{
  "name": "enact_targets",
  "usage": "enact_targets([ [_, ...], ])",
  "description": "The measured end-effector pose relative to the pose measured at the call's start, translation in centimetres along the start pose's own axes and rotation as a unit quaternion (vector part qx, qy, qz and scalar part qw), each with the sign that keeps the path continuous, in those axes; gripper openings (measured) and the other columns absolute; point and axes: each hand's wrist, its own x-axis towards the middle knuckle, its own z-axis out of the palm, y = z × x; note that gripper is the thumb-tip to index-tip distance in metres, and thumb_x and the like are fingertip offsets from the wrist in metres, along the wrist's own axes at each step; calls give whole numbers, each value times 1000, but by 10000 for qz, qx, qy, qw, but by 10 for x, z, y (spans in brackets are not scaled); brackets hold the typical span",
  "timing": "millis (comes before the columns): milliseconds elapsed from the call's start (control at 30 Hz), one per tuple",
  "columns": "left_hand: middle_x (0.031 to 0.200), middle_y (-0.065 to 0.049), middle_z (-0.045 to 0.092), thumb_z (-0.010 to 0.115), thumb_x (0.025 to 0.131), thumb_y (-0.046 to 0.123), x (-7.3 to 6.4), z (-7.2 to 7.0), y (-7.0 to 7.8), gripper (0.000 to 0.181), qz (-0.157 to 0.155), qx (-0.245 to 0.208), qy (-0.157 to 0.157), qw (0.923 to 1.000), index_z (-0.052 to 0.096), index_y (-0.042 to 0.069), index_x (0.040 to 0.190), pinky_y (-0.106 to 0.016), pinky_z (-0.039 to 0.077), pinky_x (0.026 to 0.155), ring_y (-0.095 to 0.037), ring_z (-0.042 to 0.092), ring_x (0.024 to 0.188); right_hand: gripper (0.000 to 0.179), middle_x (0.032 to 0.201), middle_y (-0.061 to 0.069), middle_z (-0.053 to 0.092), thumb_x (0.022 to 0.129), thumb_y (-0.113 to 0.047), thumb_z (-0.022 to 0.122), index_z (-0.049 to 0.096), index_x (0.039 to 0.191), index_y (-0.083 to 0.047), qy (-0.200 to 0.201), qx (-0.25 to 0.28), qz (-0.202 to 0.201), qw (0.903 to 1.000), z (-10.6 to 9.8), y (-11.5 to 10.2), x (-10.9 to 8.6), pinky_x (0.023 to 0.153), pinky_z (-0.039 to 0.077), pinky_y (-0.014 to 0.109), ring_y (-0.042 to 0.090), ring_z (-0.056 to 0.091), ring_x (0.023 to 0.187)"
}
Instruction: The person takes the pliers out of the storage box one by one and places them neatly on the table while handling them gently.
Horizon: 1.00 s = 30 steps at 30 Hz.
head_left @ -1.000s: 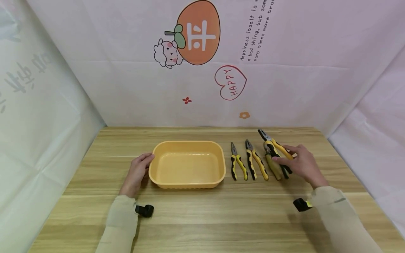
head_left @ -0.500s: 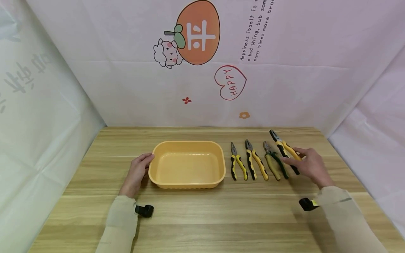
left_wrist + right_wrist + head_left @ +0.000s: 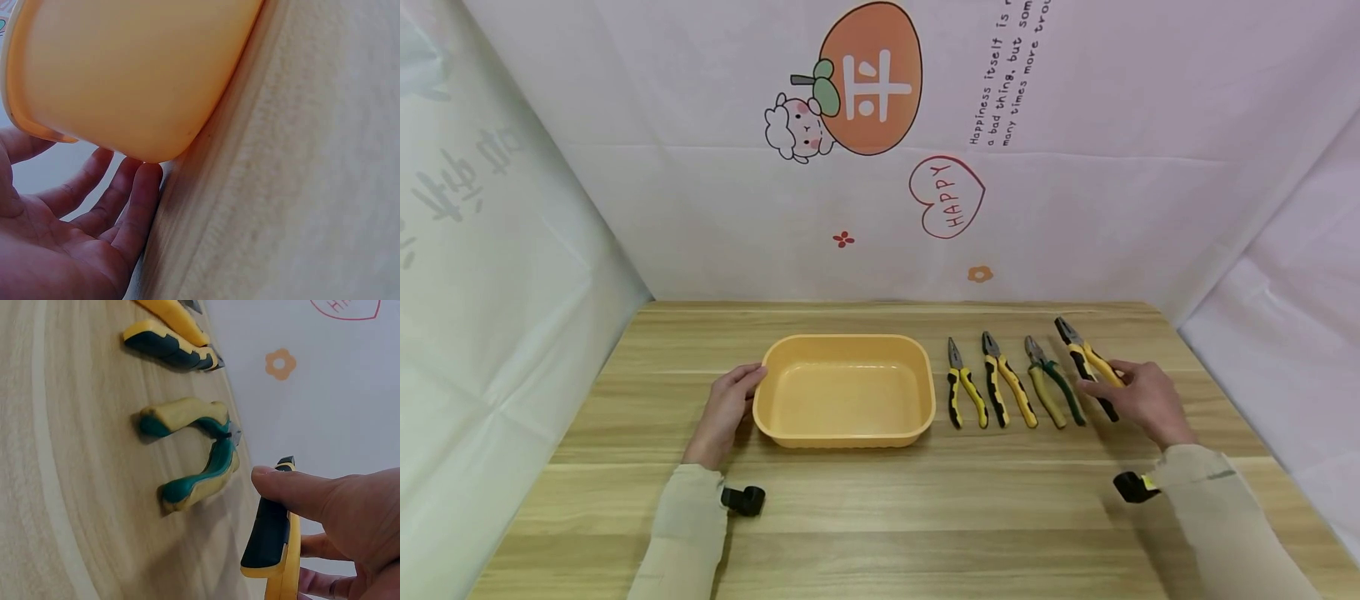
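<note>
In the head view, my right hand (image 3: 1146, 400) grips combination pliers (image 3: 1078, 354) with black-and-yellow handles, their grey jaws pointing away from me. The right wrist view shows the thumb along one black handle (image 3: 267, 540) and other fingers behind the yellow one. Just left of them lie pliers (image 3: 1051, 379) with green-and-tan handles spread apart. My left hand (image 3: 726, 404) is at the left end of a yellow plastic basin (image 3: 842, 439). Seen from the left wrist, its loosely bent fingers (image 3: 147, 184) touch the basin's outer wall (image 3: 137, 81) low down, near the tabletop.
Two more black-and-yellow pliers stand in the row: long-nose pliers (image 3: 964, 387) beside the basin, then larger combination pliers (image 3: 1003, 383). The wooden table (image 3: 910, 517) ends at a printed white cloth backdrop (image 3: 737, 225), with white cloth at both sides.
My right hand has carried its pliers to the right and slightly nearer me, off the green-handled pliers they overlapped. My left hand and the basin have stayed put.
</note>
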Motion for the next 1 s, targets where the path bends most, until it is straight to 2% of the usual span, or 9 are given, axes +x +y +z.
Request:
enact_targets([
  [233, 125, -15, 62, 50, 109, 32, 0, 0, 0, 50, -12, -30, 27, 10000, 51, -3, 143, -21, 54, 80, -7, 65, 92, 95, 111, 29, 57, 90, -62, 68, 43, 146, 11, 47, -226, -19, 9997, 3, 9, 2, 54, 37, 32, 24, 47, 72],
  [467, 117, -9, 65, 49, 109, 31, 1, 0, -1, 49, 6, -68, 28, 10000, 52, -4, 142, -21, 55, 79, -7, 65, 90, 91, 93, 19, 59, 91, -57, 69, 45, 143, 13, 154, -419, -77, 9990, 6, 12, 3, 53, 40, 32, 22, 50, 66],
  [667, 118, -9, 64, 49, 109, 32, 0, -1, 0, 49, -35, -56, 30, 10000, 51, -4, 143, -21, 55, 79, -7, 65, 90, 88, 89, 19, 62, 93, -54, 70, 45, 142, 15, 165, -431, -101, 9989, 7, 11, 4, 54, 43, 35, 21, 56, 63],
  [1000, 114, -5, 66, 51, 108, 32, -2, 1, 3, 51, -83, -41, 65, 9999, 50, -5, 143, -20, 54, 77, -5, 65, 88, 74, 73, 7, 55, 94, -53, 69, 59, 130, 11, 216, -548, -151, 9982, 11, 18, 9, 52, 40, 34, 20, 53, 60],
])
